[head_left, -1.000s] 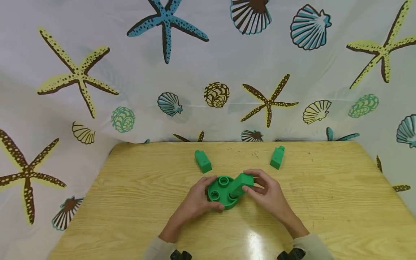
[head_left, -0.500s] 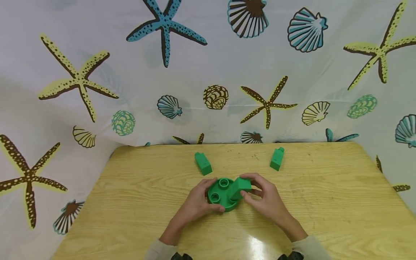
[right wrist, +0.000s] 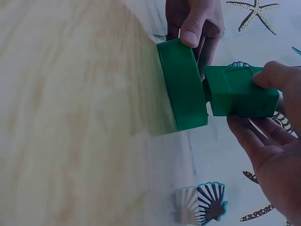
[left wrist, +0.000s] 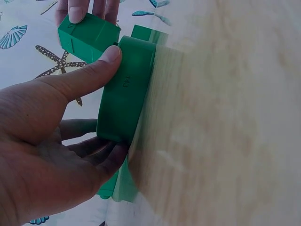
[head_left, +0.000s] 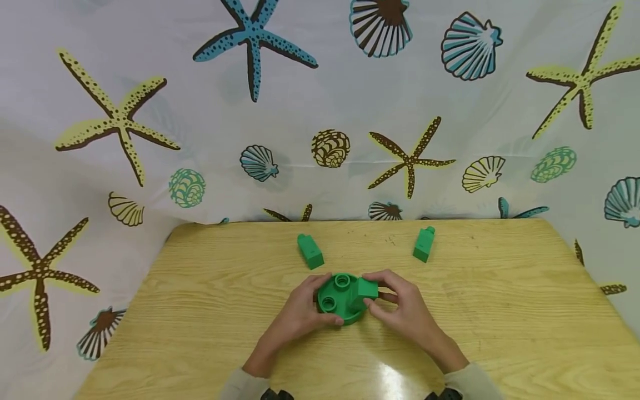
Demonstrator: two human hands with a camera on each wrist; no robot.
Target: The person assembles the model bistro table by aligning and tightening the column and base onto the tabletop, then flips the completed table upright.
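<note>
The left hand grips a round green ring-socketed base, the right hand pinching a boxy green block.

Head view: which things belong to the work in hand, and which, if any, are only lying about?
In the work:
round green base, held by left hand
green block, held by right hand
loose left block and loose right block, probably: similar look

Only lying about:
nothing, it seems; patterned cloth and table are surroundings
</note>
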